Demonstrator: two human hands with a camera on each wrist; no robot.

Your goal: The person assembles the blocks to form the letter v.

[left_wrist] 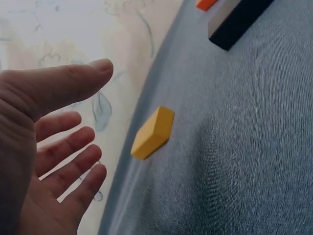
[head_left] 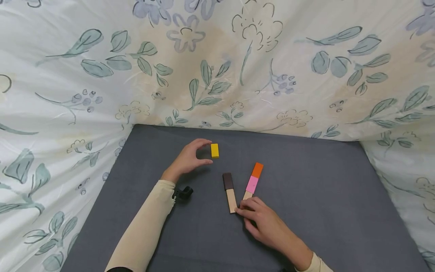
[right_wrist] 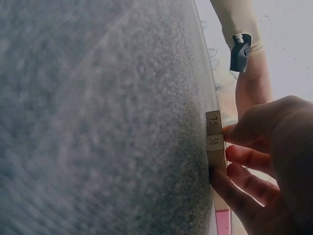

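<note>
My left hand (head_left: 187, 158) is around the left side of a small yellow block (head_left: 215, 150), thumb and fingers spread wide. The left wrist view shows a gap between that hand (left_wrist: 58, 132) and the yellow block (left_wrist: 154, 133). Farther right, my right hand (head_left: 266, 223) holds the near end of a light wooden block (head_left: 247, 195) with bent fingers, partly hiding it. One fingertip reaches the near end of another light wooden block (head_left: 231, 201). In the right wrist view, the two block ends read 75 (right_wrist: 213, 121) and 50 (right_wrist: 214, 143), with fingers close round the latter.
A dark brown block (head_left: 228, 181) lines up with the left wooden block. Beyond the right one, a pink block (head_left: 252, 184) and an orange block (head_left: 257, 170) continue a slanted row. Floral cloth (head_left: 210, 75) walls the grey table (head_left: 323, 196) at the back and sides.
</note>
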